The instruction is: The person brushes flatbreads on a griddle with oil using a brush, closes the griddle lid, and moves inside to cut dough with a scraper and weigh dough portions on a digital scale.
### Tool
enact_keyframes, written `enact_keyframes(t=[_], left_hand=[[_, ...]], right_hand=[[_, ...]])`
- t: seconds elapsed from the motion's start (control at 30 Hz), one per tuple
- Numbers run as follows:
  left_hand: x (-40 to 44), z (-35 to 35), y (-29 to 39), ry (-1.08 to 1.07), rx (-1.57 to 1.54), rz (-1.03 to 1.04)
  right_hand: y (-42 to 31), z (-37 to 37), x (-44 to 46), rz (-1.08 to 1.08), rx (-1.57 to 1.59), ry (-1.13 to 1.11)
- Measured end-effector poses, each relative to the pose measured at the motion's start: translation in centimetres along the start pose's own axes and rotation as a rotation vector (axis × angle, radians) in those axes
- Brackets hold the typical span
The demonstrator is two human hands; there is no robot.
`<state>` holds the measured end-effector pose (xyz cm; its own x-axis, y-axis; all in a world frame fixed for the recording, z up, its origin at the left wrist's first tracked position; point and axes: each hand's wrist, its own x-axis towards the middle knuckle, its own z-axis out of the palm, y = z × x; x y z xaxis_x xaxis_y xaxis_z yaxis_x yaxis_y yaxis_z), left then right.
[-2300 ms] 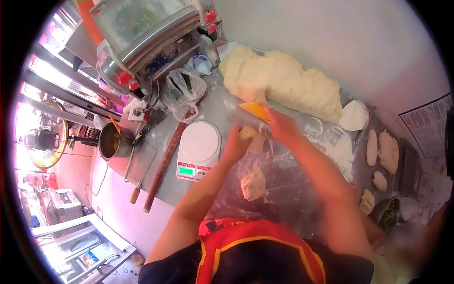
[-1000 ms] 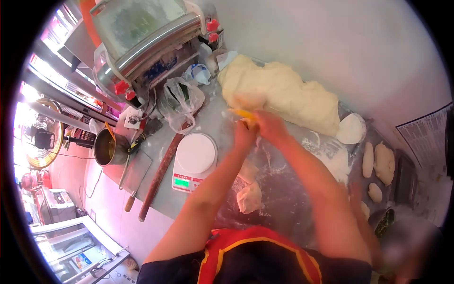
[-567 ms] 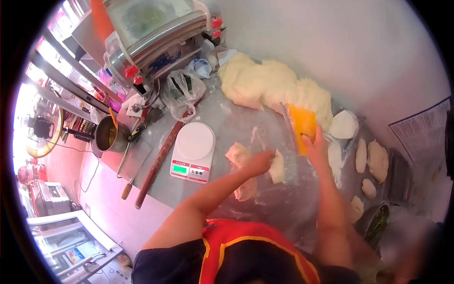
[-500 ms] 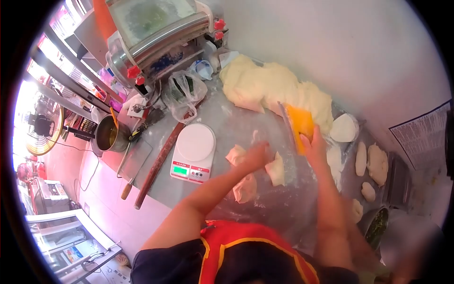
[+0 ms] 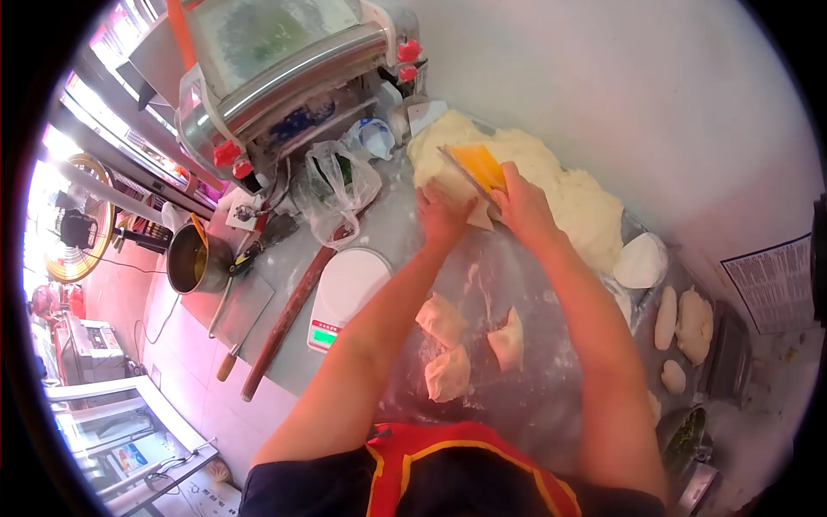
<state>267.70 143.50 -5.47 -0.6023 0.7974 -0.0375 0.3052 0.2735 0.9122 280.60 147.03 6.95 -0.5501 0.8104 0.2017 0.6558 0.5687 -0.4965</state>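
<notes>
Person at grey metal work table [image 5: 556,409], wearing a red apron with yellow trim [image 5: 465,435]; both bare hands at the far side, over the dough.

Right hand [image 5: 524,204]: fingers closed on the yellow-orange flat scraper [image 5: 476,165]. Scraper held tilted, its long edge at the dough beside the left hand.

Left hand [image 5: 445,213]: fingers partly spread, laid on the dough at the end nearer the roller machine, thumb side toward the scraper. Whether the fingertips pinch the dough: cannot tell.

Large, long mass of pale yellow dough [image 5: 564,194]: lies along the wall side of the table, surface lumpy; a flap of it hangs between the two hands.

Three small, irregular pale dough pieces on the table between the forearms: upper left piece [image 5: 441,320] and lower left piece [image 5: 448,374] close together, right piece [image 5: 506,340] apart from both. White flour streaks around them.

Left of these: white digital scale with lit green display [image 5: 345,280], partly behind the left forearm; beside it, long reddish-brown wooden rod [image 5: 289,326]. Clear plastic bag with dark green contents [image 5: 338,191] at the rod's far end. Silver roller machine with red knobs [image 5: 297,73] beyond.

Right side: white rounded object [image 5: 643,261] near the dough mass's other end.
</notes>
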Motion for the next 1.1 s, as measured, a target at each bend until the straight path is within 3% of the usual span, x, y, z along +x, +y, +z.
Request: enact_keyframes(t=[0.27, 0.6, 0.9, 1.1], left_hand=[[1.2, 0.0, -0.6, -0.018, 0.068, 0.063], [1.9, -0.4, -1.1, -0.028, 0.131, -0.01], [2.4, -0.1, -2.6, -0.027, 0.154, -0.01], [1.4, -0.8, -3.5, -0.044, 0.121, 0.051]], right_hand=[[0.4, 0.9, 1.5, -0.042, -0.082, -0.125], [2.3, 5.1, 3.3, -0.015, -0.152, -0.223], [0.9, 8.5, 5.3, -0.042, -0.367, -0.268], [0.2, 9.5, 3.3, -0.059, -0.408, -0.173]])
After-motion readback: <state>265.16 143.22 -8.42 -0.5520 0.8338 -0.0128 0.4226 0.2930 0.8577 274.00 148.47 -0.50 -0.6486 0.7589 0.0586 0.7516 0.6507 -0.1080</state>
